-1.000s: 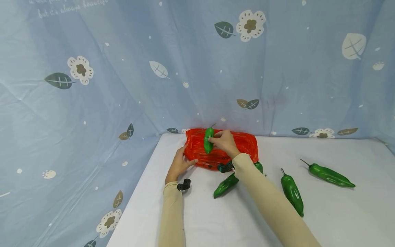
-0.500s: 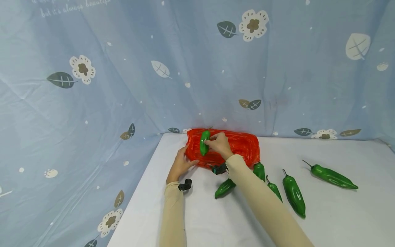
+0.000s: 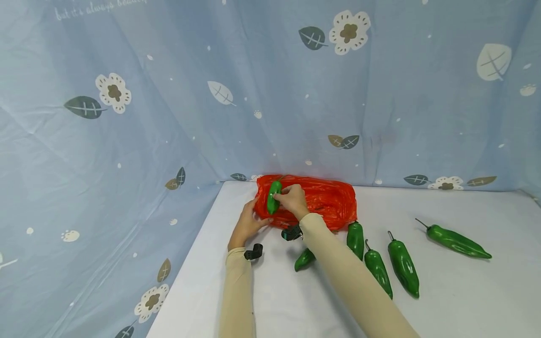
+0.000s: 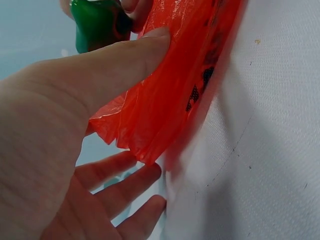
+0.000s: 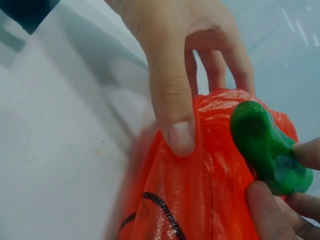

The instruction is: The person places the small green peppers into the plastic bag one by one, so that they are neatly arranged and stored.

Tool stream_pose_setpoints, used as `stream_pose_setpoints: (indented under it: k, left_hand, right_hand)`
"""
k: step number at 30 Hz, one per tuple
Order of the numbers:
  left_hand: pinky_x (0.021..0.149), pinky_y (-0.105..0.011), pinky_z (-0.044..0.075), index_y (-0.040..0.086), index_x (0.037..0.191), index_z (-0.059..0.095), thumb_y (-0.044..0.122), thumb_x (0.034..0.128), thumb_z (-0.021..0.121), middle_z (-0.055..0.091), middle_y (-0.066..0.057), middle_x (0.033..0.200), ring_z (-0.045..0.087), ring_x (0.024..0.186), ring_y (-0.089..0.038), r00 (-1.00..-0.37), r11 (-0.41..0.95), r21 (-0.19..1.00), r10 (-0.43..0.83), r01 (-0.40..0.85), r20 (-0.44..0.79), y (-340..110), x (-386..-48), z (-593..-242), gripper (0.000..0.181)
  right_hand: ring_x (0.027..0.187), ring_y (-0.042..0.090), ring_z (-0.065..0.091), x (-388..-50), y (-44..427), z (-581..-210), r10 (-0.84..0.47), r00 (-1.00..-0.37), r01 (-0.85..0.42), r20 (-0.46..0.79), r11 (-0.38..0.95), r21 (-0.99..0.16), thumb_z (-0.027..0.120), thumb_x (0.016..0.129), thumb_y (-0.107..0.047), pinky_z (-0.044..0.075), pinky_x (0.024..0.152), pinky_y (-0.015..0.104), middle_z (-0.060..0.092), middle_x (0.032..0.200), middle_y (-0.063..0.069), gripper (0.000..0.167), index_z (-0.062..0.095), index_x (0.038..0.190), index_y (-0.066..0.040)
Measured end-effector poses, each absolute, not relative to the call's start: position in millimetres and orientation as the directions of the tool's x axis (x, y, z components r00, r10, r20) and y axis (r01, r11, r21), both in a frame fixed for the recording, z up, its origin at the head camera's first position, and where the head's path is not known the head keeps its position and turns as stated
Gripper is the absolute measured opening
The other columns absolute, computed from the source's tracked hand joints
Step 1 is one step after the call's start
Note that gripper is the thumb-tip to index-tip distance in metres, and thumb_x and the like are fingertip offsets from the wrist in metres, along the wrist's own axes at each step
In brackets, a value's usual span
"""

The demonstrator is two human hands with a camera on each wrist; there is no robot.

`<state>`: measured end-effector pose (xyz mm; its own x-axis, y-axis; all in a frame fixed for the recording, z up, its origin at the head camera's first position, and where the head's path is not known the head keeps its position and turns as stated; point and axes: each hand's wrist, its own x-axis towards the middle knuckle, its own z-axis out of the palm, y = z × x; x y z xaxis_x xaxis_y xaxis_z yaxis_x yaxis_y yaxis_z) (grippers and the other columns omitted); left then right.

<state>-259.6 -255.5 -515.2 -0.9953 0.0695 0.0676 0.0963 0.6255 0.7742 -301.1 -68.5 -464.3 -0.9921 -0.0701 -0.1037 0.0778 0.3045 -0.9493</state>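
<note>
A glossy green chili pepper (image 3: 274,188) is pinched between the thumb and fingers of my right hand (image 3: 292,200). It is held over the left part of a red plastic bag (image 3: 347,193) spread open into a low, tray-like shape at the back of the table. My left hand (image 3: 246,226) holds the bag's left end. In the left wrist view its thumb (image 4: 117,62) lies on the red plastic (image 4: 165,90), with other fingers beyond and below. The right wrist view shows the pepper (image 5: 265,145) above the bag and dark cord-like strips on the bag's side.
More green peppers lie on the white tabletop: one (image 3: 305,259) partly behind the right sleeve, others (image 3: 355,239), (image 3: 378,273), (image 3: 403,267) right of it, and another pepper (image 3: 457,241) farther right. A patterned blue curtain (image 3: 270,117) hangs behind and left.
My right hand has moved left with the pepper, from above the bag's middle-left toward its left end. The shifting sleeve uncovers more peppers on the table. My left hand stays put.
</note>
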Motion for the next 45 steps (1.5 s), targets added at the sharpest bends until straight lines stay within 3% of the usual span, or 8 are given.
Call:
stream_pose_setpoints:
  k: [45]
  left_hand:
    - [0.125,-0.057,0.034,0.014,0.16,0.038,0.027,0.0806,0.09,0.041,-0.015,0.161,0.038,0.151,-0.037,-0.996,0.659,0.748,0.081,0.077,0.031,-256.3,-254.8,-513.5,0.095]
  right_hand:
    - [0.085,0.031,0.079,-303.8,-78.4,-490.9,-0.001,-0.99,0.131,-0.142,0.381,-0.915,0.08,0.09,-0.017,0.065,0.067,0.031,0.075,0.113,0.026,0.034,0.074,0.112,0.009]
